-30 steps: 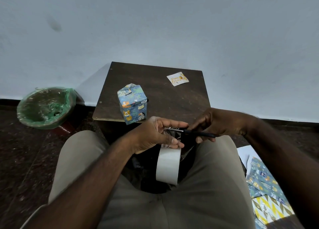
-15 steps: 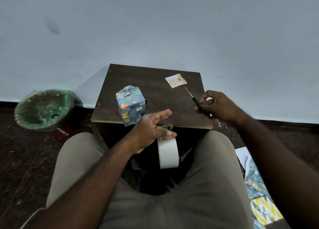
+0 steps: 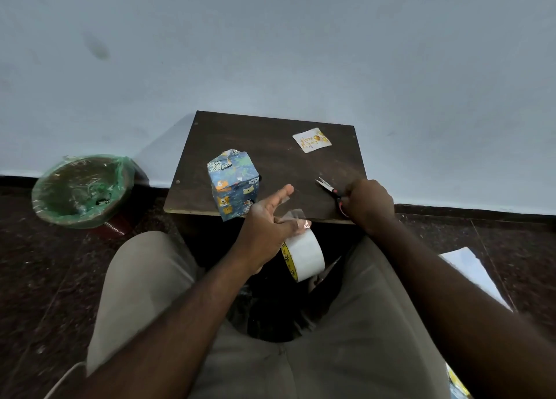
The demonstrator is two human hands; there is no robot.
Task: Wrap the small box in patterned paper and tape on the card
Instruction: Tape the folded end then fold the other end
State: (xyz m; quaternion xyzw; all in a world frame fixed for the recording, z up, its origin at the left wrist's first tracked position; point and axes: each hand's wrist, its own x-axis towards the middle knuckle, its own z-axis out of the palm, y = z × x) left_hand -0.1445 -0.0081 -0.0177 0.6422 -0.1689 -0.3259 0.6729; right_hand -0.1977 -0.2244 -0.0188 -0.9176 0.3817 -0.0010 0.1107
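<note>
The small box [image 3: 233,185], wrapped in blue animal-print paper, stands near the front left of the dark wooden table [image 3: 270,145]. A white birthday card [image 3: 311,139] lies at the table's back right. My left hand [image 3: 267,227] hovers just in front of the box, index finger stretched out with a clear strip of tape on it. Its other fingers curl round the white tape roll [image 3: 302,257], which hangs below the table edge. My right hand [image 3: 368,203] grips the handles of small scissors [image 3: 326,186], whose blades lie on the table's front right.
A bin lined with a green bag [image 3: 78,188] stands on the floor to the left. White paper [image 3: 475,275] and a patterned sheet [image 3: 457,386] lie on the floor to the right. My knees frame the table's front edge. A pale wall rises behind.
My right hand carried the scissors away from the tape, out to the right and down onto the table. My left hand kept the roll and opened its index finger toward the box.
</note>
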